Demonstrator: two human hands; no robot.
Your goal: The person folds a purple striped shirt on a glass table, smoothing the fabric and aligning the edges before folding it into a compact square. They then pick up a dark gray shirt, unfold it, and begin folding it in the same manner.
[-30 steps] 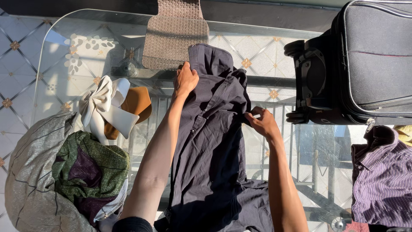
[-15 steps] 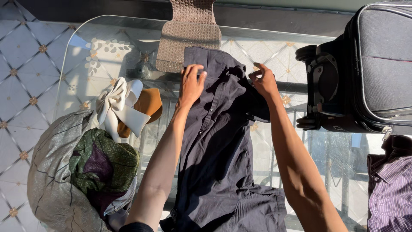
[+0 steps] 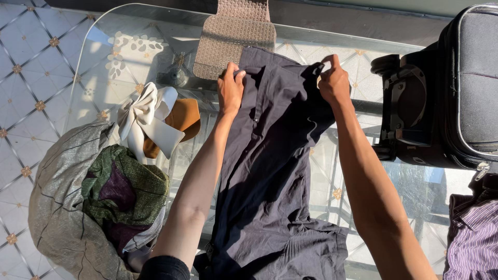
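Note:
A dark navy button shirt [image 3: 270,166] lies lengthwise on a glass table [image 3: 124,57], its collar end pointing away from me. My left hand [image 3: 230,89] pinches the shirt's upper left edge near the shoulder. My right hand [image 3: 334,82] grips the upper right edge, fingers closed on the fabric. Both arms stretch out over the shirt, and its lower part bunches near my body.
A woven brown chair [image 3: 234,36] stands behind the table. A white bow on a tan hat [image 3: 155,124] and a grey sack of green and purple cloth [image 3: 98,202] sit at the left. A black suitcase [image 3: 446,93] and a striped purple shirt [image 3: 474,238] are at the right.
My right hand has moved from the shirt's side fold up to its upper right corner and taken hold there. My left hand shifted slightly up along the left shoulder.

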